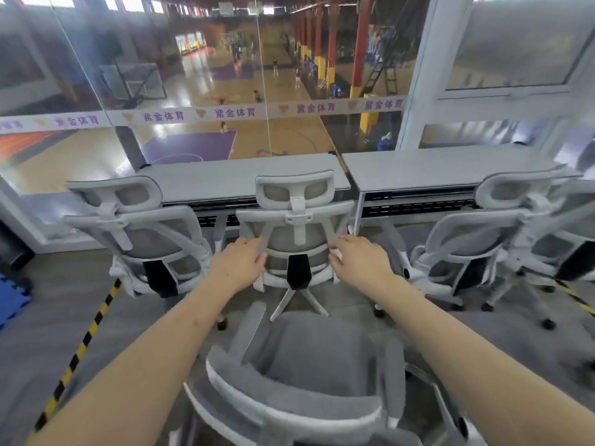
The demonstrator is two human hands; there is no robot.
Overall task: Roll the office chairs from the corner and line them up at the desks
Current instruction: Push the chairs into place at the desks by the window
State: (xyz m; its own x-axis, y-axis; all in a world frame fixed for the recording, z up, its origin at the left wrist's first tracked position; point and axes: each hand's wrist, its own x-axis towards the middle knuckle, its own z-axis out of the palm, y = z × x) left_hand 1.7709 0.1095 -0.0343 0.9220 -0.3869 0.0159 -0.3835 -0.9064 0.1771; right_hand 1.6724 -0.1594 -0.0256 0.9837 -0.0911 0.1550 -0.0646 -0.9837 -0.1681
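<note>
grey floor (48,333) carries white office chairs (296,226) (castors down), blue foam mat (11,300), striped tape (83,336).

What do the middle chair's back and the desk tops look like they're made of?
Middle chair, gripped by the left hand and right hand: white frame looks like moulded matte plastic; grey panels look like mesh fabric, dull and faintly see-through. Desk tops: pale grey, flat, low sheen, probably laminate board; can't confirm.

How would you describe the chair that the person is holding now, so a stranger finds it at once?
Find the long grey desks under the window. Three white mesh chairs face them in a row. It is the middle chair, near the gap between the desks; only it has the left hand and right hand on its back frame.
</note>
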